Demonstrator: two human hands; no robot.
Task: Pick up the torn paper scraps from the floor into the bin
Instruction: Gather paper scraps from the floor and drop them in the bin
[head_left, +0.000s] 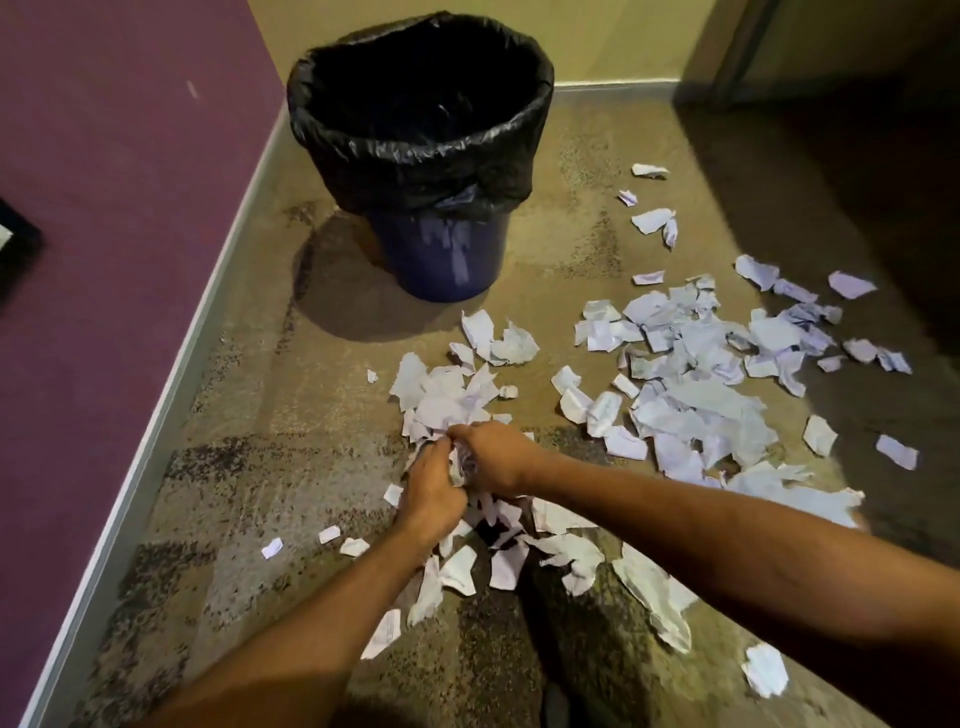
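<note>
Torn white paper scraps (691, 364) lie spread over the carpet, thickest at the right and in a smaller heap (452, 395) just beyond my hands. My left hand (431, 493) and my right hand (493, 457) are pressed together low over the floor, both closed around a crumpled bunch of scraps (460, 470). More scraps (519, 561) lie under and behind my wrists. The blue bin (441, 254) with a black liner (415, 150) stands upright beyond the heap, mouth open, its inside dark.
A purple wall (104, 260) with a pale baseboard (171, 384) runs along the left. A yellow wall (597, 41) closes the back behind the bin. A dark doorway area (857, 104) lies at the back right. Bare patterned carpet (270, 467) lies left of my hands.
</note>
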